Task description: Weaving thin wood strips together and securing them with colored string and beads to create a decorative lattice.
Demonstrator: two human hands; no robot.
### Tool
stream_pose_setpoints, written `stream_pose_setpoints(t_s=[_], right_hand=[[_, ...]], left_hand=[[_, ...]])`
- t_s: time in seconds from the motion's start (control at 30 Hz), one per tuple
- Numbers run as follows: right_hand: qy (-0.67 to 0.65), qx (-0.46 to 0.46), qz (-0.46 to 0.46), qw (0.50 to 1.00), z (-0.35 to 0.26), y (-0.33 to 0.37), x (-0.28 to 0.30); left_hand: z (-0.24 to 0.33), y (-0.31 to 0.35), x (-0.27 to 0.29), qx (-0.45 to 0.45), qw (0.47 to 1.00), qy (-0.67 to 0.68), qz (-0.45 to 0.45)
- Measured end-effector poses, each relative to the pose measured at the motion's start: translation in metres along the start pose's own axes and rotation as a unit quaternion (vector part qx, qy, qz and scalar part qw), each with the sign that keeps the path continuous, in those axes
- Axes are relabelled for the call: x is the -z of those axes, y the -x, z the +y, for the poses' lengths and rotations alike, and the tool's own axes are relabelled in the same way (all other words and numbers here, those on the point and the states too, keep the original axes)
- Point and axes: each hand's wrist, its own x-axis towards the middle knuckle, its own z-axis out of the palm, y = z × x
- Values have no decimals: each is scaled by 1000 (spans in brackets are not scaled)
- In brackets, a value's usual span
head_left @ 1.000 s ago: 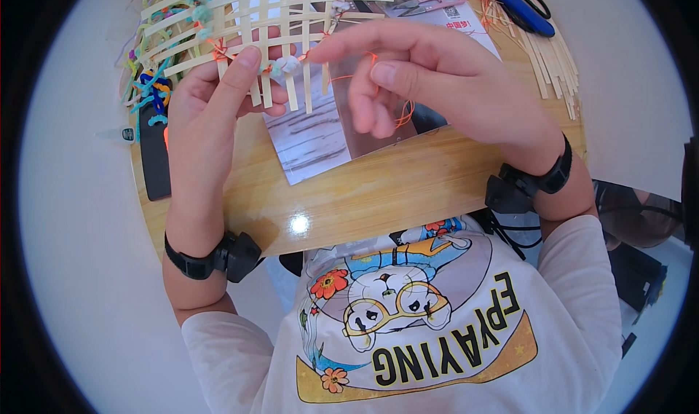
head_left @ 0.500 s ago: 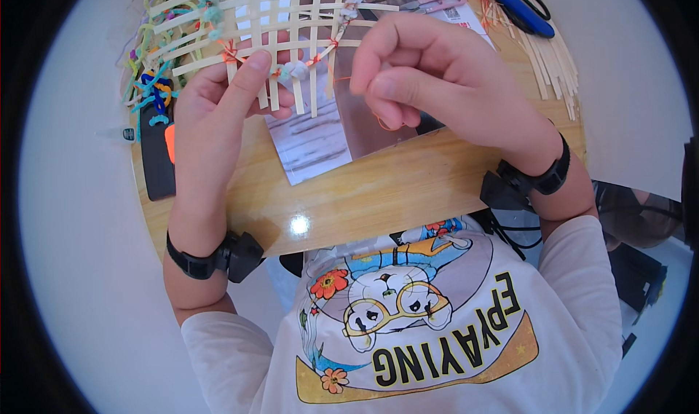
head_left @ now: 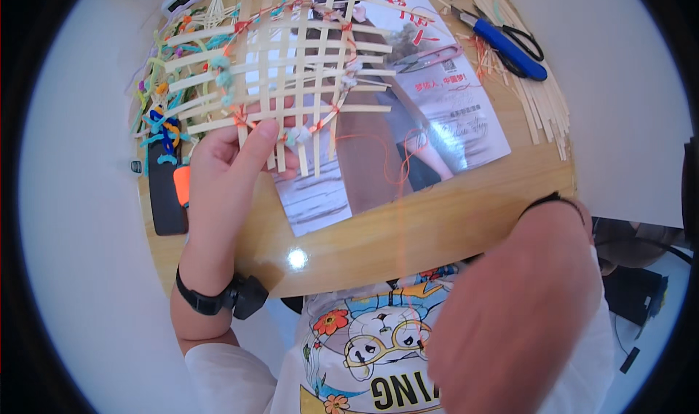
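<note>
A woven lattice of pale flat bamboo strips (head_left: 300, 59) is held up over the table by my left hand (head_left: 231, 155), thumb in front and fingers behind its near edge. Orange thread knots and fluffy pale-blue and white yarn ring the lattice. From its near right side an orange thread (head_left: 403, 168) loops over a magazine (head_left: 473, 133), and a faint line of it runs down toward my right hand (head_left: 502, 326). That hand is close to my torso, blurred, its fingers curled under and mostly hidden.
Colourful fuzzy stems (head_left: 164, 126) are heaped at the left, by a dark flat object (head_left: 167, 203) and an orange piece (head_left: 183, 186). To the right lie small thread snips (head_left: 429, 59), a blue-handled tool (head_left: 506, 46) and loose bamboo strips (head_left: 542, 112).
My right hand has swept from beside the lattice down and right toward my torso, drawing the thread out. The lattice and left hand sit lower in view, still together.
</note>
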Motion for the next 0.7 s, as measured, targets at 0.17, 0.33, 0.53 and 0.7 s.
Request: stream_pose_setpoints(t_s=[0.17, 0.33, 0.53, 0.7], right_hand=[[-91, 25, -125, 988, 4, -5, -6], [-189, 71, -257, 945, 15, -16, -12], [-74, 145, -32, 986, 11, 6, -33], [100, 106, 57, 988, 2, 15, -27]], left_hand=[[-2, 0, 6, -17, 1000, 8, 0], [1, -3, 1, -35, 999, 38, -17], [1, -3, 1, -44, 999, -3, -25], [-1, -1, 3, -45, 999, -8, -30]])
